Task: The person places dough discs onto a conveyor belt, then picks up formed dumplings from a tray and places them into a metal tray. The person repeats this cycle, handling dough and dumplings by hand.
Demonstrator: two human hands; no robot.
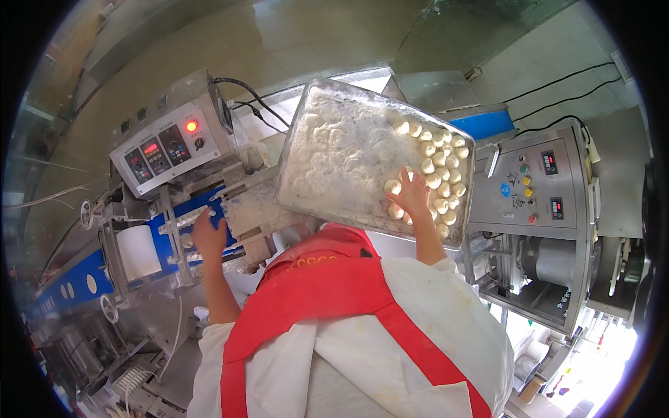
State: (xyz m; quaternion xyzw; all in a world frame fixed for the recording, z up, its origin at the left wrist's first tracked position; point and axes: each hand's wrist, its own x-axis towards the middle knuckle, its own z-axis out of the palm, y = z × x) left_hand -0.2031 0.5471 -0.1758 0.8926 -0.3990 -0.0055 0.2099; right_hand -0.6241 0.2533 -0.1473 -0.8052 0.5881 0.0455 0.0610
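A floured metal tray [339,151] lies before me, with several round dough balls [443,189] clustered at its right end. My right hand [413,196] reaches over that cluster with spread fingers, touching or just above the balls at its left side; whether it grips one is hard to tell. To the left, my left hand [210,235] is raised over the blue conveyor belt [196,206] of a dough machine, thumb and fingers apart. A small whitish bit shows at its fingertips. A pale dough piece [186,241] sits on the belt beside that hand.
A control box [167,146] with a lit red lamp stands behind the belt. White roller [138,252] and handwheel [109,308] are at the left. Close to the tray's right edge stands a steel machine cabinet [522,183] with buttons. Black cables run behind the tray.
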